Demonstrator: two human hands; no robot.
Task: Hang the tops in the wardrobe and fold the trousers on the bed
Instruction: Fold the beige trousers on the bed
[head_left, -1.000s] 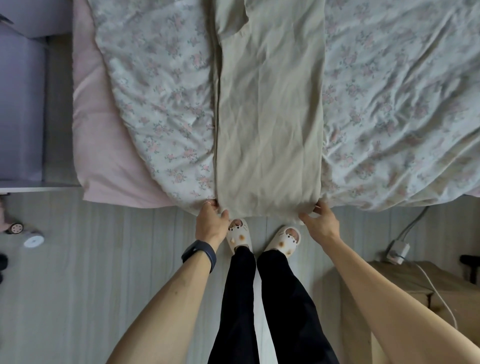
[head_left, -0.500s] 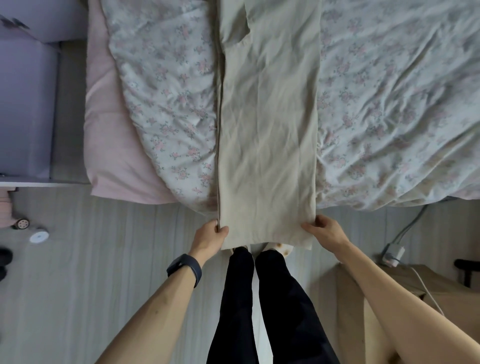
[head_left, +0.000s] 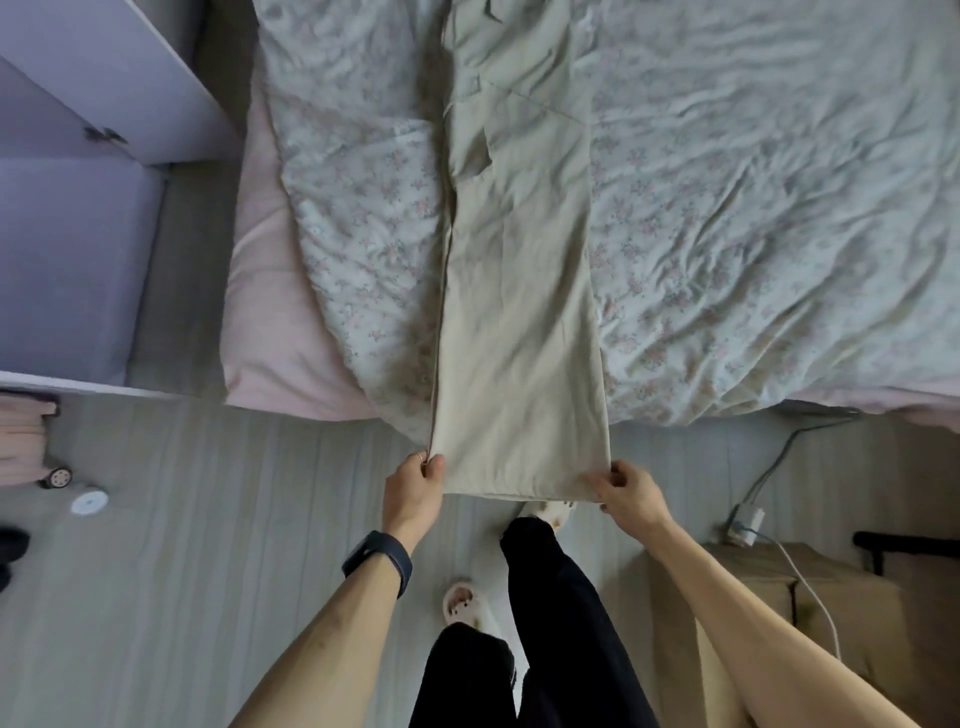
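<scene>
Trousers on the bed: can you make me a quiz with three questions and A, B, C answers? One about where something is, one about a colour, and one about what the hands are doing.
1. Where is the hem end of the trousers?
A. On a pillow
B. Past the edge of the bed, above the floor
C. Inside a drawer

2. What colour is the wristband?
A. Black
B. Red
C. Yellow

3. What are the left hand and right hand doing?
A. Lying flat on the quilt
B. Holding a hanger
C. Each pinching one corner of the hem

Answers:
1. B, because the hem sticks out beyond the mattress edge.
2. A, because the band looks black against the arm.
3. C, because each hand nips a hem corner, one on each side.
</scene>
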